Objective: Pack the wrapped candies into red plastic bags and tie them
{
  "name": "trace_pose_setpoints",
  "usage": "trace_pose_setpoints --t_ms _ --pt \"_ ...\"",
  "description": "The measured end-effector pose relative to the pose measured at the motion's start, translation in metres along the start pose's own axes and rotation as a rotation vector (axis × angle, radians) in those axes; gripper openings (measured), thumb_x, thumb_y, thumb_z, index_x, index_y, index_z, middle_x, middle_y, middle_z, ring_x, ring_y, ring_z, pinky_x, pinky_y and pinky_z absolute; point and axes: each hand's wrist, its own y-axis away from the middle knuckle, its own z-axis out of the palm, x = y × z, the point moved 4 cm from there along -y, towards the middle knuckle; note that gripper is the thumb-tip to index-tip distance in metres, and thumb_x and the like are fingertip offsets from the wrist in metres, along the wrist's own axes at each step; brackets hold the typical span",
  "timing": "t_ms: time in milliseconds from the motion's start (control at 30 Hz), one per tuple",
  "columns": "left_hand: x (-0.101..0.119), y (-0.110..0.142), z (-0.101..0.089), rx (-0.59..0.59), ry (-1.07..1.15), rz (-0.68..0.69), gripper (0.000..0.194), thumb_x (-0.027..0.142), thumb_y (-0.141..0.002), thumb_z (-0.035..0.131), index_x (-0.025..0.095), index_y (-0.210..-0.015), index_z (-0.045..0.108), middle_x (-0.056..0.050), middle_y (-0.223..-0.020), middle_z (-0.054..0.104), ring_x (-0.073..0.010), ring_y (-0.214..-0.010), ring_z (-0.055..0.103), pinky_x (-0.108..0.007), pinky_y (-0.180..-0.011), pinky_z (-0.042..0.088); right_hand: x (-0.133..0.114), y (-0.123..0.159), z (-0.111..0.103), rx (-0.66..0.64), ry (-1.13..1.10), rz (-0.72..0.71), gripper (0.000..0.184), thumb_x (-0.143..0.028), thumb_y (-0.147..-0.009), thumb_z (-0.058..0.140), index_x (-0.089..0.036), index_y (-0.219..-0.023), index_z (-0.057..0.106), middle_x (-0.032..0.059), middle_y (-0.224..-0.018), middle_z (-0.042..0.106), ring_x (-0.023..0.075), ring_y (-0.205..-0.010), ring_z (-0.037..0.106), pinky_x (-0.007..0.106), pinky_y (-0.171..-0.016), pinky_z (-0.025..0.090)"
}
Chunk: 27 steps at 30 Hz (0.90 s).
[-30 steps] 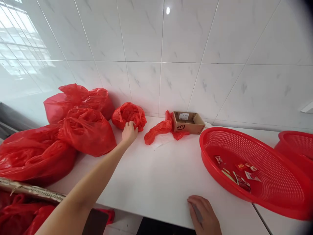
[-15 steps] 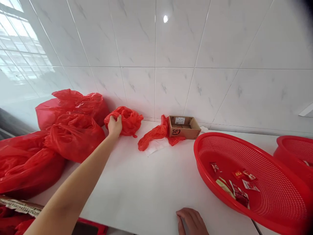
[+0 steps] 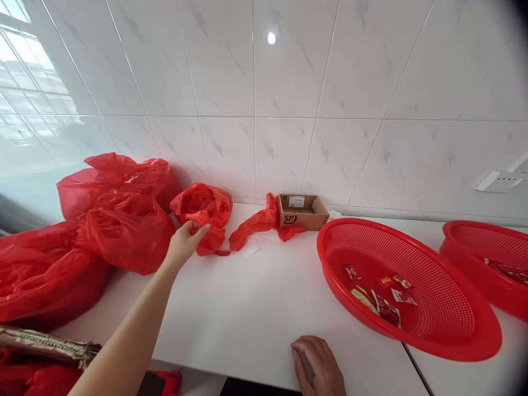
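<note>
My left hand (image 3: 187,239) reaches across the white table and pinches a piece of red plastic bag (image 3: 210,240) between thumb and fingers. That piece trails in front of a crumpled bundle of red plastic bags (image 3: 206,201) against the wall. My right hand (image 3: 318,364) rests on the near part of the table, fingers curled; a small grey patch shows between thumb and fingers, and I cannot make out what it is.
Large filled red bags (image 3: 127,236) crowd the left side. Another red bag (image 3: 253,228) lies beside a small cardboard box (image 3: 305,220). On the right stands a red plastic basket (image 3: 445,291) holding several small packets (image 3: 385,308); a second red basket (image 3: 462,247) is behind it.
My left hand has drawn back slightly from the bundle, pulling a piece of red bag toward me. The view has shifted a little to the right. My right hand stays on the table.
</note>
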Motion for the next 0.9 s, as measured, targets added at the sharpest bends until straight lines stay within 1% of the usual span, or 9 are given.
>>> trace_pose_setpoints --t_ms 133,200,300,367,500,600,700,800,900 --pt "-0.006 0.036 -0.011 -0.247 -0.058 -0.072 0.034 0.044 -0.046 0.086 0.019 -0.061 0.068 -0.001 -0.058 0.063 -0.0184 -0.053 0.056 -0.027 -0.049 0.04 -0.004 -0.003 -0.005 -0.032 0.037 -0.037 0.012 -0.018 -0.091 0.051 -0.023 -0.091 0.062 0.0044 -0.085 0.066 0.0188 -0.081 0.063 0.029 -0.071 0.053" --pt "-0.015 0.053 -0.017 -0.184 -0.051 -0.079 0.035 0.052 -0.059 0.078 0.019 -0.065 0.068 -0.002 -0.06 0.062 -0.0183 -0.057 0.056 -0.026 -0.05 0.041 -0.003 -0.005 -0.008 -0.039 0.035 -0.005 0.011 -0.021 -0.091 0.052 -0.023 -0.092 0.063 0.0047 -0.087 0.067 0.0187 -0.083 0.064 0.029 -0.072 0.054" --pt "-0.031 0.072 -0.021 0.073 -0.023 -0.064 0.043 0.059 -0.08 0.054 0.019 -0.092 0.066 -0.007 -0.09 0.065 -0.021 -0.08 0.059 -0.028 -0.062 0.045 -0.002 -0.012 -0.01 -0.072 -0.016 0.116 0.013 -0.027 -0.093 0.05 -0.023 -0.092 0.063 0.0049 -0.09 0.068 0.0183 -0.084 0.065 0.028 -0.074 0.055" --pt "-0.041 0.082 -0.014 0.139 -0.007 -0.045 0.049 0.056 -0.079 0.056 0.021 -0.113 0.059 -0.011 -0.118 0.058 -0.0241 -0.099 0.057 -0.031 -0.073 0.048 -0.005 -0.021 -0.009 -0.101 -0.069 0.199 0.017 -0.032 -0.094 0.049 -0.023 -0.095 0.063 0.0048 -0.093 0.068 0.0177 -0.086 0.066 0.028 -0.075 0.055" --pt "-0.046 0.102 0.028 -0.069 0.034 0.02 0.069 0.035 -0.066 0.072 0.029 -0.131 0.051 -0.009 -0.141 0.045 -0.0259 -0.115 0.053 -0.034 -0.081 0.05 -0.024 -0.059 0.008 -0.126 -0.178 0.263 0.026 -0.037 -0.094 0.048 -0.024 -0.114 0.058 0.007 -0.112 0.065 0.0183 -0.1 0.064 0.03 -0.083 0.054" --pt "-0.041 0.126 0.062 -0.196 0.064 0.065 0.051 0.019 -0.061 0.066 0.025 -0.111 0.063 -0.008 -0.128 0.056 -0.0231 -0.104 0.06 -0.03 -0.073 0.051 -0.042 -0.094 0.036 -0.121 -0.223 0.222 0.047 -0.038 -0.092 0.05 -0.026 -0.136 0.043 0.0093 -0.135 0.053 0.0206 -0.119 0.055 0.033 -0.091 0.052" --pt "-0.041 0.147 0.078 -0.231 0.069 0.06 0.025 0.013 -0.06 0.055 0.021 -0.081 0.063 -0.002 -0.09 0.066 -0.0176 -0.076 0.061 -0.028 -0.067 0.048 -0.048 -0.119 0.067 -0.176 -0.223 0.2 0.066 -0.034 -0.084 0.059 -0.025 -0.145 0.035 0.0114 -0.138 0.049 0.0245 -0.124 0.051 0.038 -0.095 0.049" --pt "-0.051 0.147 0.065 -0.178 0.073 0.006 0.015 0.014 -0.062 0.052 0.021 -0.073 0.059 0.002 -0.068 0.062 -0.0159 -0.064 0.057 -0.027 -0.063 0.045 -0.034 -0.128 0.081 -0.248 -0.319 0.268 0.047 -0.024 -0.076 0.06 -0.024 -0.123 0.058 0.0066 -0.108 0.066 0.0228 -0.098 0.063 0.035 -0.083 0.051" --pt "-0.067 0.13 0.031 -0.008 0.081 -0.068 0.012 0.018 -0.063 0.051 0.021 -0.074 0.054 0.003 -0.065 0.059 -0.0158 -0.062 0.054 -0.026 -0.06 0.042 -0.01 -0.131 0.068 -0.183 -0.402 0.367 0.014 -0.026 -0.08 0.054 -0.022 -0.089 0.063 0.001 -0.075 0.066 0.0183 -0.072 0.062 0.031 -0.071 0.049"
